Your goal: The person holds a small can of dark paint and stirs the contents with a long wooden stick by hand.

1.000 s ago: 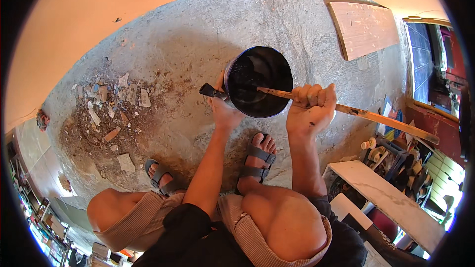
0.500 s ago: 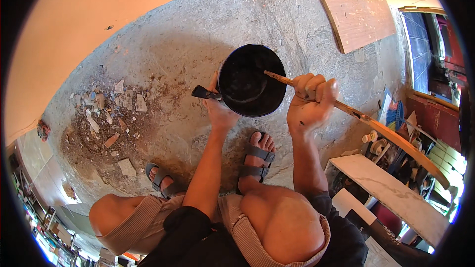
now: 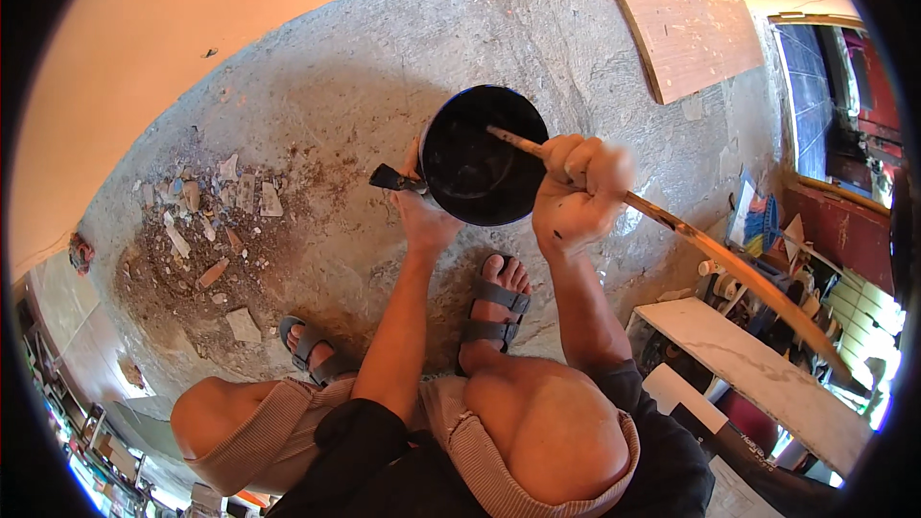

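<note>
A round black bucket (image 3: 446,134) is in front of me, its open mouth facing up and its inside dark. My left hand (image 3: 427,221) grips its left side, with some fingers hidden behind the wall. From that same hand juts a short black flat-ended piece (image 3: 388,176), which looks like a paintbrush head. My right hand (image 3: 580,194) is closed in a fist around a long wooden stick (image 3: 705,245). One end of the stick reaches into the bucket; the other slants away to the lower right. What lies at the bottom of the bucket is too dark to make out.
Broken rubble (image 3: 211,221) lies on the rough concrete floor (image 3: 336,67) at the left. A wooden board (image 3: 691,38) rests at the far right, near the orange wall (image 3: 144,38). A pale plank (image 3: 758,374) and assorted clutter stand at my right. My sandalled feet are below the bucket.
My right hand has moved a little left, and the stick's tip has shifted left and up inside the bucket. My left hand and the bucket have hardly moved.
</note>
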